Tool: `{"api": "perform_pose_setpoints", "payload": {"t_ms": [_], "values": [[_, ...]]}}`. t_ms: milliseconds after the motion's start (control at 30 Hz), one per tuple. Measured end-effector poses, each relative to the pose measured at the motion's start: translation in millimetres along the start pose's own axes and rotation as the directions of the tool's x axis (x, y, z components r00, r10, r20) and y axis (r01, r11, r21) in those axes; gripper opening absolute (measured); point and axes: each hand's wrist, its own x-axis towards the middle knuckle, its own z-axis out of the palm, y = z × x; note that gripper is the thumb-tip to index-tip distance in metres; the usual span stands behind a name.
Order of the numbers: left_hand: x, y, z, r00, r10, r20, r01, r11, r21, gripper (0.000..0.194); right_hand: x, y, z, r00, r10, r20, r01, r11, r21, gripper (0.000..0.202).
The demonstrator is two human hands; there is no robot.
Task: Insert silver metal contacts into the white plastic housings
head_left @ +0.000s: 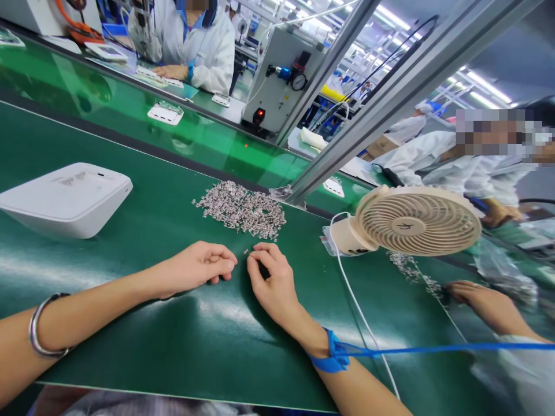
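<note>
My left hand (202, 264) hovers over the green table with its fingers curled and thumb pressed against them. Whatever it may hold is hidden. Facing it, my right hand (275, 283) is closed in a pinch, with a tiny silvery metal piece (245, 252) at its fingertips. Just beyond both hands lies a loose pile of small silvery metal pieces (240, 209). A blue wrist strap (332, 352) with a cord circles my right wrist, and a metal bangle (37, 326) sits on my left forearm.
A white plastic device (71, 193) stands at left. On the right are a beige fan (416, 222) with a white cable (358, 303) and a co-worker's hand (488, 303) near more metal pieces. Behind the pile, a conveyor (208, 147) carries white housings (165, 114); a metal post (368, 104) slants upward.
</note>
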Motion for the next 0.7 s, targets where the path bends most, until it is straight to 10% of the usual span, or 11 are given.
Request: {"api": "perform_pose_setpoints", "payload": {"t_ms": [233, 700], "values": [[0.2, 0.6, 0.0, 1.000, -0.020, 0.002, 0.020, 1.000, 0.008, 0.037, 11.9, 34.7, -2.4, 0.997, 0.036, -0.066, -0.041, 0.996, -0.076, 0.015], [2.2, -4.6, -0.8, 1.000, 0.019, 0.016, -0.019, 0.999, 0.037, 0.035, 5.2, 12.6, -6.5, 0.970, -0.240, -0.038, 0.232, 0.961, -0.151, 0.013]]}}
